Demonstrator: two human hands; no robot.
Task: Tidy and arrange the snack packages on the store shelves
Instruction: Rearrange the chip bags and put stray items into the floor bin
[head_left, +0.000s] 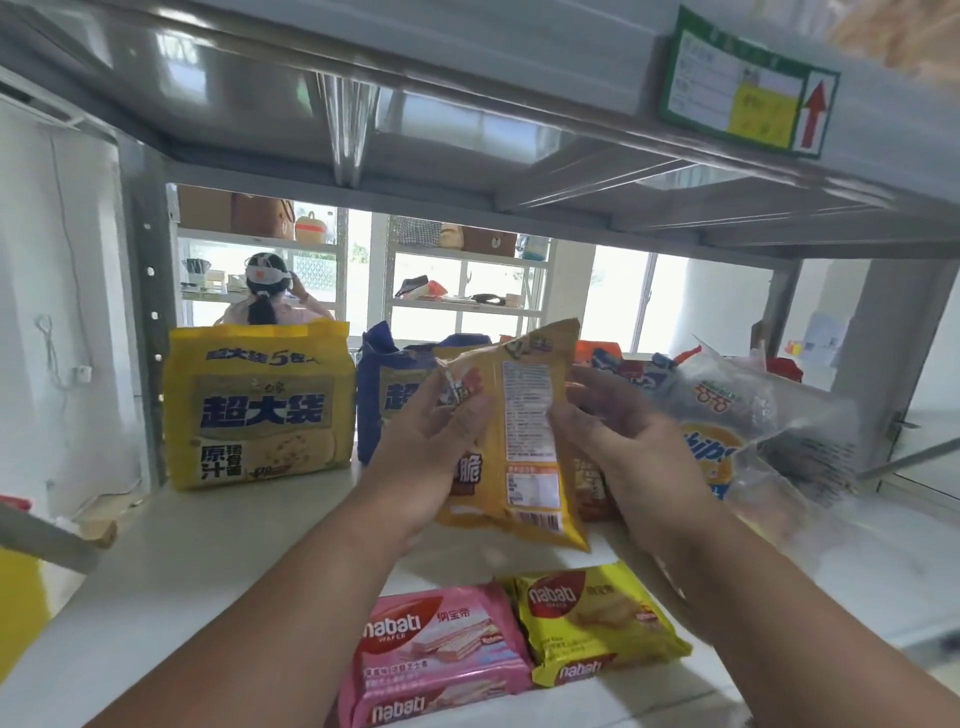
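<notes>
1. Yellow snack bag (524, 441) is held up over the white shelf (156, 571), back label facing the camera.
2. Left hand (436, 457) grips its left edge, fingers curled round it; right hand (618, 457) holds the right edge, fingers partly spread.
3. Pink wafer pack (431, 654) and yellow wafer pack (597, 618) lie flat at the shelf front, touching.
4. Big yellow noodle pack (257, 410) stands upright at back left.

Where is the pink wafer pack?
The pink wafer pack lies at the front of the shelf, bottom middle, beside the yellow wafer pack on its right.

Bright windows (618, 296), white walls (57, 291), seemingly metal storage racks (467, 306) behind.
</notes>
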